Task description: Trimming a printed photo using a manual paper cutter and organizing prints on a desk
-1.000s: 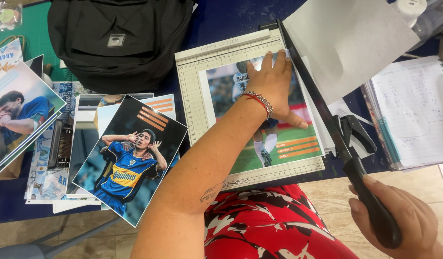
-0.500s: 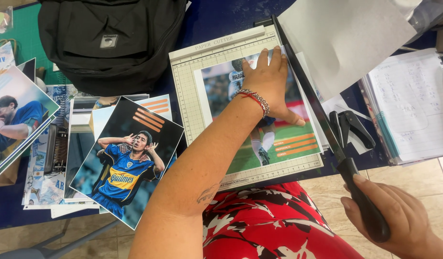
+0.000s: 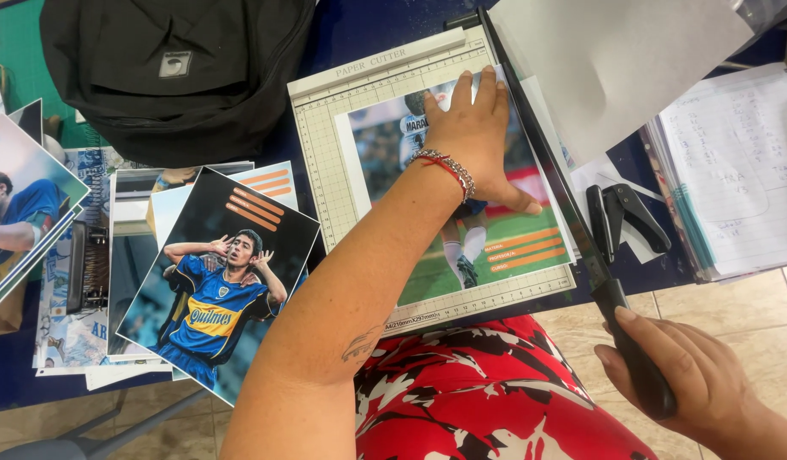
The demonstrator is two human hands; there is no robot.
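— Left hand [image 3: 472, 140]?
— Flat and spread at upper centre of the frame, palm down on the football photo [image 3: 462, 217], gripping nothing, only pressing. Fingers [image 3: 463, 89] pointing toward the top edge, thumb stretched out to the right, tip just short of the blade arm [image 3: 538, 149]. Beaded bracelet [image 3: 449, 163] round the wrist.
— And the photo itself?
— Lying on the white gridded bed of the paper cutter [image 3: 325, 145], centre of the frame, mostly below and either side of the fingers, with its upper part hidden under the palm. Right edge tucked against the cutting edge, green pitch and orange stripes showing toward the lower right of the print.
— Right hand [image 3: 683, 379]?
— Lower right corner, curled tight round the black handle [image 3: 636, 358] of the blade arm, fingers wrapped over it, well apart from the photo. Arm running diagonally from the upper centre down to that grip, lying low along the bed's right edge.
— Around it?
— White sheet [image 3: 615, 60] at upper right, past the blade. Black hole punch [image 3: 619, 217] just right of the arm, beside a ruled notebook [image 3: 734, 162]. Black bag [image 3: 172, 68] at upper left. Left of the cutter, a loose pile of prints, topmost a player in blue and yellow [image 3: 219, 281]. Red patterned garment [image 3: 487, 396] at bottom centre.
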